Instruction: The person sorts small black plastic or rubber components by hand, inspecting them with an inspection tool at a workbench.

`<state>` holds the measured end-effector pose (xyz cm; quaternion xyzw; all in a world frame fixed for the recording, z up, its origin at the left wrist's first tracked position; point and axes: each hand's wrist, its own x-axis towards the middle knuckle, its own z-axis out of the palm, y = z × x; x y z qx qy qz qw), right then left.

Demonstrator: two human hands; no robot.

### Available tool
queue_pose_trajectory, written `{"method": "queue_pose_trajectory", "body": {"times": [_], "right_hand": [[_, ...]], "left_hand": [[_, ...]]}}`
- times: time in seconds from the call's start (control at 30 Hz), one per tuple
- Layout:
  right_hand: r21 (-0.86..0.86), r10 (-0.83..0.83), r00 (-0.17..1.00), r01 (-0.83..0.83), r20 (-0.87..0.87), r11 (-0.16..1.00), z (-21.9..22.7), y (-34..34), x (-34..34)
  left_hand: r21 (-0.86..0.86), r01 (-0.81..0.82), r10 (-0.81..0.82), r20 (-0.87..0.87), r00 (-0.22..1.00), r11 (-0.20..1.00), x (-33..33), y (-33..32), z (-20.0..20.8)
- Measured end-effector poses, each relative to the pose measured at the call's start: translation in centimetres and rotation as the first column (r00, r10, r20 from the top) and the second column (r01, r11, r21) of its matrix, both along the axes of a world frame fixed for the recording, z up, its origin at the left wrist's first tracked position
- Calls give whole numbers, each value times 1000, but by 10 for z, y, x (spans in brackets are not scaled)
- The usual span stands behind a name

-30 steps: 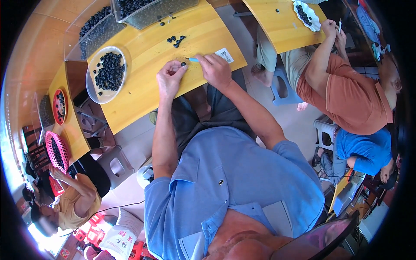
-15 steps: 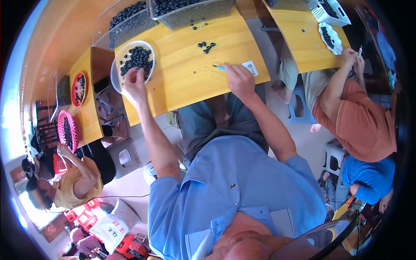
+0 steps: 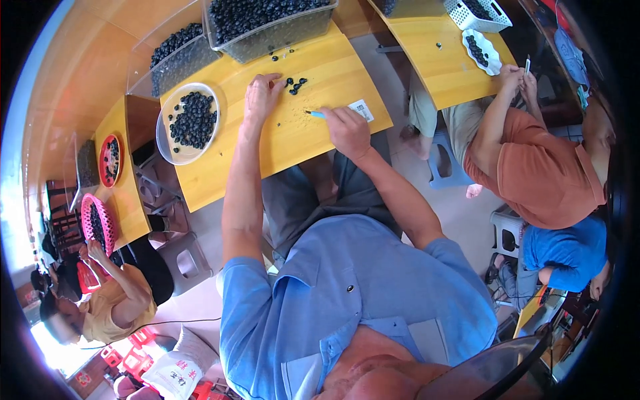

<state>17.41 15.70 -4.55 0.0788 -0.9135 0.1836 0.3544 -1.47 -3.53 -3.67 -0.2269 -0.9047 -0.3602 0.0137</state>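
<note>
My left hand (image 3: 263,99) is over the table, its fingers stretched toward a small group of dark round pieces (image 3: 295,85). The fingertips are right beside the nearest piece, and no held piece shows. My right hand (image 3: 349,129) is closed around a slim tool with a light-blue handle (image 3: 318,115) and a dark tip. That tip points left at a scatter of fine crumbs on the tabletop. To the left, a clear round bowl (image 3: 159,133) holds many of the same dark pieces.
Clear bins (image 3: 280,43) full of dark pieces line the table's (image 3: 253,150) far edge. A white printed card (image 3: 361,110) lies by my right hand. Co-workers sit at tables on both sides, near a white scalloped dish (image 3: 492,60), a white basket (image 3: 490,25) and a pink basket (image 3: 87,213).
My left hand has moved from above the bowl rightward and forward to the small group of pieces, its fingers going from pinched to stretched. My right hand keeps hold of the tool. The view has shifted slightly.
</note>
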Motion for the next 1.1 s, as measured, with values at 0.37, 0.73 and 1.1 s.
{"method": "queue_pose_trajectory", "body": {"times": [0.37,0.73,1.1], "right_hand": [[-35,3,1000,-3,-10,999,-1,1,0],[-42,17,1000,-17,7,999,1,1,1],[-36,10,1000,-10,10,999,2,0,2]], "left_hand": [[59,-206,201,77,977,977,35,-5,21],[388,-338,305,146,941,858,94,-26,0],[541,-332,124,384,915,773,124,1,-2]]}}
